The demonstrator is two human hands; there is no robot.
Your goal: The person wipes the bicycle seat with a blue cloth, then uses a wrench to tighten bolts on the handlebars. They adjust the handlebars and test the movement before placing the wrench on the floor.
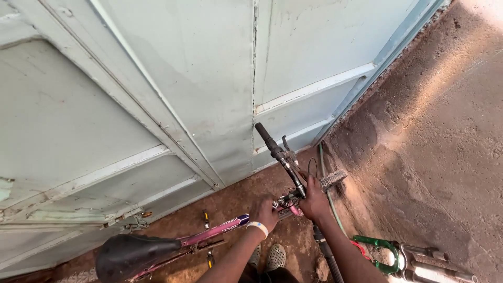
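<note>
A bicycle stands below me beside a pale green metal gate. Its black handlebar (277,154) points up toward the gate, with a brake lever next to the grip. My right hand (314,202) is closed around the handlebar near the stem. My left hand (264,212), with a white wristband, grips the stem area where the pink frame tube (220,229) meets the steering. The black saddle (131,254) sits at the lower left. What the left fingers hold is partly hidden.
The pale green gate (173,94) fills the upper left. Red-brown dirt ground (429,136) spreads right. A green suspension fork with silver legs (403,259) lies at the lower right. Small tools (206,216) lie on the dirt by the gate. My grey shoes (275,257) show below.
</note>
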